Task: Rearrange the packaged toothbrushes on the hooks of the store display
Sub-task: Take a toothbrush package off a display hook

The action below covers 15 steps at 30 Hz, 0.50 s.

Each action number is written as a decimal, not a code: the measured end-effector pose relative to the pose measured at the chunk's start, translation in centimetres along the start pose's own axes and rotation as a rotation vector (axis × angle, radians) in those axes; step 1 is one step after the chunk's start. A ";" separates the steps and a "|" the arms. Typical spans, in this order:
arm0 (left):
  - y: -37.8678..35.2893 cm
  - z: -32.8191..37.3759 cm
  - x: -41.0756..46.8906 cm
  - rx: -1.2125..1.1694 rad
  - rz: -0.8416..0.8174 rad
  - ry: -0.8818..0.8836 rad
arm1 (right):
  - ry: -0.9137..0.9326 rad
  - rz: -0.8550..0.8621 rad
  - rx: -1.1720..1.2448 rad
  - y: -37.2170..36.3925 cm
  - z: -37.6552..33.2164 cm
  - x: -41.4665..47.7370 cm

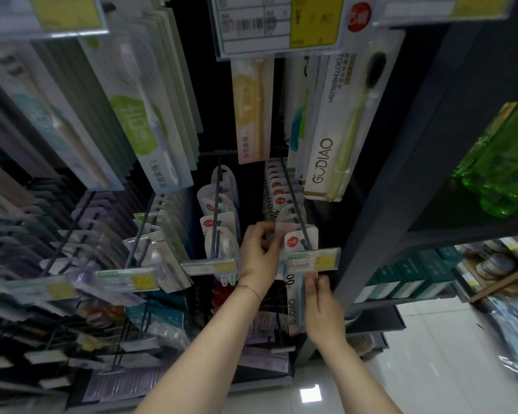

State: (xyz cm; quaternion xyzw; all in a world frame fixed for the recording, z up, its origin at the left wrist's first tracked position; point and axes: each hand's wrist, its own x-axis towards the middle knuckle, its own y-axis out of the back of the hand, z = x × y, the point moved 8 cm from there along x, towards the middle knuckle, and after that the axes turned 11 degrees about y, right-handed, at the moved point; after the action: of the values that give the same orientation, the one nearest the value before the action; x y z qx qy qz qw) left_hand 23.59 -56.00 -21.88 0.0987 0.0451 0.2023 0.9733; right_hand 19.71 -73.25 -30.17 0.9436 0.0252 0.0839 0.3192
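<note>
White glossy floor tiles (431,369) occupy the lower right of the frame, beside a dark store display of hooks. Nearest the camera, right of centre, the right hand (322,300) has its fingers curled round the lower half of a white card-and-blister packaged toothbrush (295,312) with a round red sticker at its head. The left hand (259,252), at frame centre, pinches the top left edge of the cards at that pack's head. Whether the pinch takes only the front pack or also the pinkish card behind it cannot be told. The pack's head lies on a thin dark metal hook (296,210), just behind the clear plastic price-label holder (313,259) at the hook tip. Further back on the same hook hangs a row of similar red-stickered packs (277,186). In the upper middle hangs a white pack holding a green toothbrush (335,130).

Step in hand, as judged: seating or sliding the front pack on the hook. The next move calls for keeping the hang hole aligned with the rod and the pack body clear of the label holder.
</note>
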 end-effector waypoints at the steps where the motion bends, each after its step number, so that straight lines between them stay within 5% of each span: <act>1: -0.2 -0.2 0.1 -0.004 -0.012 0.005 | -0.002 -0.002 0.002 0.0 0.0 0.0; 15: 0.9 0.2 -1.2 -0.204 0.046 0.000 | -0.026 -0.052 0.081 -1.1 0.1 2.0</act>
State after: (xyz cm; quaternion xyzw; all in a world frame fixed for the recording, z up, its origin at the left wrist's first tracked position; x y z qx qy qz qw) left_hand 22.17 -55.72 -21.42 -0.0001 0.0217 0.2283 0.9733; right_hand 21.72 -72.22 -30.57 0.9559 0.0491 0.0620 0.2829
